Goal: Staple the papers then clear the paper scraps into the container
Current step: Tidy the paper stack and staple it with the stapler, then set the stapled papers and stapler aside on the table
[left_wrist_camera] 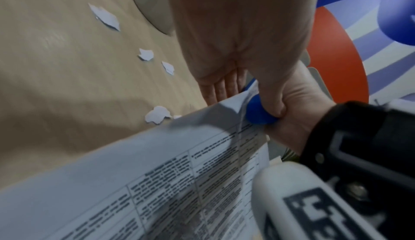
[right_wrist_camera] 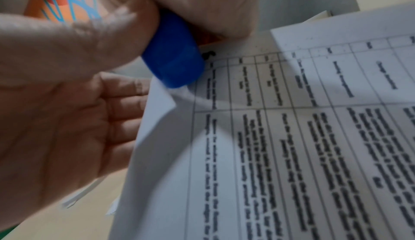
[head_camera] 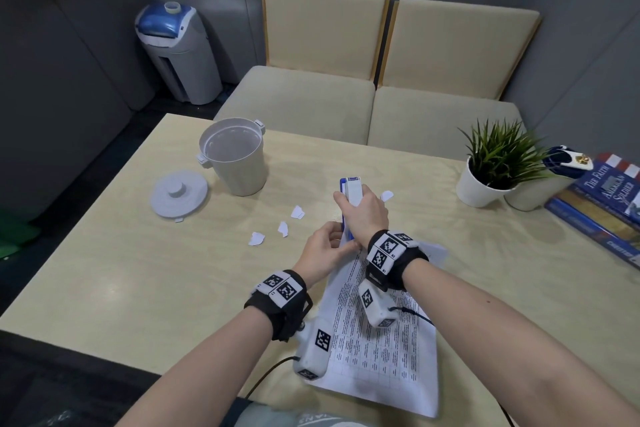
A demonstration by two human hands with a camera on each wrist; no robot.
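My right hand (head_camera: 363, 213) grips a blue and white stapler (head_camera: 353, 191) from above, its front end tilted up off the table. The stapler's blue rear end (right_wrist_camera: 172, 53) sits over the top corner of the printed papers (head_camera: 381, 340). My left hand (head_camera: 323, 248) pinches that same corner, with its fingers (right_wrist_camera: 125, 101) under the sheet. The papers (left_wrist_camera: 157, 164) slope from that raised corner down to the table's near edge. Several torn white scraps (head_camera: 283, 228) lie left of the hands and one scrap (head_camera: 387, 196) lies to the right. An open white container (head_camera: 232, 156) stands at the far left.
The container's round lid (head_camera: 178, 192) lies on the table (head_camera: 104, 281) beside it. A potted plant (head_camera: 488, 180) and a stack of books (head_camera: 602, 204) sit at the right edge. Two beige chairs (head_camera: 346, 55) stand behind the table.
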